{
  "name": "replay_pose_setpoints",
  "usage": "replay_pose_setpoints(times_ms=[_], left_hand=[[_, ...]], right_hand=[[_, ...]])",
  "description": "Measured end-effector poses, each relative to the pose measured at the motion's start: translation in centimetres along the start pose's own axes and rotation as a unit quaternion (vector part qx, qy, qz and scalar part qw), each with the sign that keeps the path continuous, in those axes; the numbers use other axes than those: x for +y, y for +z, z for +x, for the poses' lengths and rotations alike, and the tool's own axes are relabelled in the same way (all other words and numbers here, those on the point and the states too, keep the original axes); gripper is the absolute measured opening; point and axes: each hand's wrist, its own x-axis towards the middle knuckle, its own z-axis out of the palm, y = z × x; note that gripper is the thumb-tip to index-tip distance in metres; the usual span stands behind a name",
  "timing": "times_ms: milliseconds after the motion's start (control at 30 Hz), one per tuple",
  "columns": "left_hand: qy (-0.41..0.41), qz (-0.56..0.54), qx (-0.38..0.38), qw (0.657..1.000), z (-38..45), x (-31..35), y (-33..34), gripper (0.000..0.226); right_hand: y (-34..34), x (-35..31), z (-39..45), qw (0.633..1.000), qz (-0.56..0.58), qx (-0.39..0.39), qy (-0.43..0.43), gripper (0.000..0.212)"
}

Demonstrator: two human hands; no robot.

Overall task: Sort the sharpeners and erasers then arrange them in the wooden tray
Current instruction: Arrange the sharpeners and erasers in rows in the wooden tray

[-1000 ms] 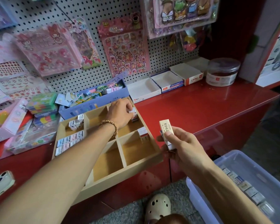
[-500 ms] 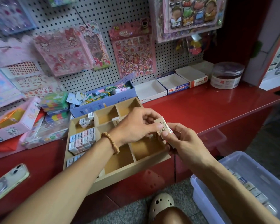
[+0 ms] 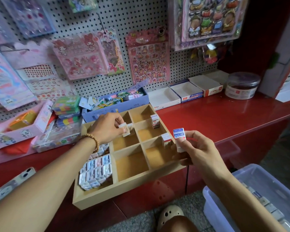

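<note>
A wooden tray [image 3: 129,188] with several compartments sits at the front of the red counter, its near edge over the counter's front. My left hand [image 3: 110,127] is over a middle compartment, shut on a white eraser [image 3: 125,129]. My right hand [image 3: 193,149] hovers at the tray's right edge, holding a small stack of erasers [image 3: 179,138], the top one with a blue label. One upright eraser [image 3: 154,121] stands in a back right compartment, another [image 3: 165,137] in the one in front. The tray's left compartments hold several packed erasers [image 3: 95,171].
A clear plastic bin [image 3: 224,196] with several more erasers stands on the floor at lower right. Behind the tray are a blue box [image 3: 115,107] of small items, empty white cartons [image 3: 164,98] and a round jar [image 3: 242,85]. A phone [image 3: 12,183] lies at left.
My left hand took an eraser from my right hand and moved back left over the tray's middle. My right hand stayed at the tray's right edge, now showing a blue-labelled eraser.
</note>
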Motion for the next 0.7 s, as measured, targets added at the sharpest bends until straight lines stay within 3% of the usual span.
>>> replay_pose_setpoints(times_ms=[167,367,700], left_hand=[[0.030,0.051,0.001,0.998,2.1,0.1,2.1,0.022],[0.066,0.118,0.014,0.991,2.8,-0.9,3.6,0.029],[0.052,0.100,0.041,0.993,2.0,-0.7,3.9,0.025]], right_hand=[[0.0,0.8,0.6,0.999,-0.047,0.015,-0.014,0.013],[0.0,1.5,1.3,0.999,-0.027,0.029,-0.006,0.011],[0.8,1.1,1.6,0.999,-0.019,0.025,-0.003,0.010]])
